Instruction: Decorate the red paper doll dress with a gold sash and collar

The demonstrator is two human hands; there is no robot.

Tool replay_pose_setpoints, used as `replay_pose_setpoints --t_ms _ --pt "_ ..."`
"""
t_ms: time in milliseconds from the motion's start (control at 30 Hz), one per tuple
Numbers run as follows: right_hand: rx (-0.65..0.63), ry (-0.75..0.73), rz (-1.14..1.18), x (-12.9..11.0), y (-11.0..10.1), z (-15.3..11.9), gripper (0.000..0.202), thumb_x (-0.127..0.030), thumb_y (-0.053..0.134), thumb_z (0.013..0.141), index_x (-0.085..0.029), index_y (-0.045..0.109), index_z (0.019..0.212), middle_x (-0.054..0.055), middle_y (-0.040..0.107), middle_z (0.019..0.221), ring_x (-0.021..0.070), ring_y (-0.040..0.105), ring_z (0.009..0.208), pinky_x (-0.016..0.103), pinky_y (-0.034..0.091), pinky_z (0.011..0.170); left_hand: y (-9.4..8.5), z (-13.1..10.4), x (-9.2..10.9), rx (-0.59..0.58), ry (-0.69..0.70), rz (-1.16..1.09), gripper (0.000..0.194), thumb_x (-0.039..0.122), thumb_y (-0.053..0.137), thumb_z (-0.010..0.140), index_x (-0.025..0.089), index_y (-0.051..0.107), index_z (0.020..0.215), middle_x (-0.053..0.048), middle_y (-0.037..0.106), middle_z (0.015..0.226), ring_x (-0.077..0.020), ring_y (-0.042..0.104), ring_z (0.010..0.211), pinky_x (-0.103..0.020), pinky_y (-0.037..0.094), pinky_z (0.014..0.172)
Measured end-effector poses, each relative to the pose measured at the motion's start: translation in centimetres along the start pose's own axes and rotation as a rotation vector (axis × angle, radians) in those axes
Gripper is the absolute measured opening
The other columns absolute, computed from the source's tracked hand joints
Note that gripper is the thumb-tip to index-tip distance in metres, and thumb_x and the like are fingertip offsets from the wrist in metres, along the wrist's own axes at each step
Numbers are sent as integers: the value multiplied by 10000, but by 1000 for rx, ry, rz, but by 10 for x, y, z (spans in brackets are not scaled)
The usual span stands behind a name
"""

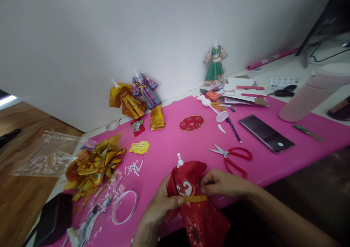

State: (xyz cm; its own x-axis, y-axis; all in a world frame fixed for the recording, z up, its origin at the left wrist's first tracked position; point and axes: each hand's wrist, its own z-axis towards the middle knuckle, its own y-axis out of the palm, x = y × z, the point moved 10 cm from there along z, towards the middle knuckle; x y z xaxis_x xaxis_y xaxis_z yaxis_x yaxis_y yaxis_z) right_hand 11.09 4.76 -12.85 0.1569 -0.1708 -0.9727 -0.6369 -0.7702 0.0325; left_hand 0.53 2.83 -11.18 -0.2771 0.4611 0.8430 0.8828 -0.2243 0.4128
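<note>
Hands: two, a left hand [158,207] and a right hand [222,183]
Red paper doll dresses on white mannequin stands: one [191,199]
Dressed paper dolls by the wall: three, a gold-robed one [127,101], a purple-robed one [144,88] and a green-gowned one [215,63]
Red-handled metal scissors: one [232,156]
Dark smartphones: one [266,133]
Clear tape rolls: one [125,207]
Red cloud-shaped paper cutouts: one [191,123]
Pale pink cylindrical tumblers: one [314,92]
Heaps of gold foil scraps: one [93,165]
</note>
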Motion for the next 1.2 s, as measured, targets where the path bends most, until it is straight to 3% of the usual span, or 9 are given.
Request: replay_pose_setpoints --t_ms 100,333,533,733,1067,1200 --pt "2 26 17 0 3 -1 103 -134 547 672 -163 646 675 -66 555 602 80 449 560 208 334 564 0 1 -1 -16 -3 25 640 270 849 574 176 637 1170 -77 729 1000 -243 670 904 -316 503 802" --pt "284 53 -15 -7 -20 -5 71 -151 573 670 -170 635 700 -28 626 659 115 541 617 231 400 597 -9 0 -9 9 -12 -13 609 271 857 566 163 665 1134 -69 738 939 -206 670 827 -272 507 744" --pt "278 86 63 -4 -18 -4 70 -216 614 721 -185 577 669 -56 524 553 93 452 493 217 322 478 -12 0 -11 0 4 -74 606 260 860 553 147 682 1122 -84 747 954 -210 675 846 -273 509 760" --pt "302 104 -66 -19 -22 -17 109 -258 627 755 -168 608 695 -31 539 606 106 441 552 240 309 521 -16 -1 -12 11 -12 -75 617 233 847 575 141 667 1158 -101 750 1018 -236 682 897 -310 510 806" --pt "376 -2 -275 -52 -17 -27 97 -163 566 767 -196 588 679 -4 639 692 160 573 676 275 423 617 -10 0 -11 -35 45 -125 571 202 836 610 143 665 1152 -93 747 1007 -203 681 859 -283 504 775" --pt "433 -27 -460 -49 -19 -32 127 -182 540 853 -212 661 880 17 691 820 187 638 762 313 493 671 -4 0 -7 -42 51 -158 564 202 838 607 145 671 1143 -103 747 1030 -214 692 865 -305 506 806"
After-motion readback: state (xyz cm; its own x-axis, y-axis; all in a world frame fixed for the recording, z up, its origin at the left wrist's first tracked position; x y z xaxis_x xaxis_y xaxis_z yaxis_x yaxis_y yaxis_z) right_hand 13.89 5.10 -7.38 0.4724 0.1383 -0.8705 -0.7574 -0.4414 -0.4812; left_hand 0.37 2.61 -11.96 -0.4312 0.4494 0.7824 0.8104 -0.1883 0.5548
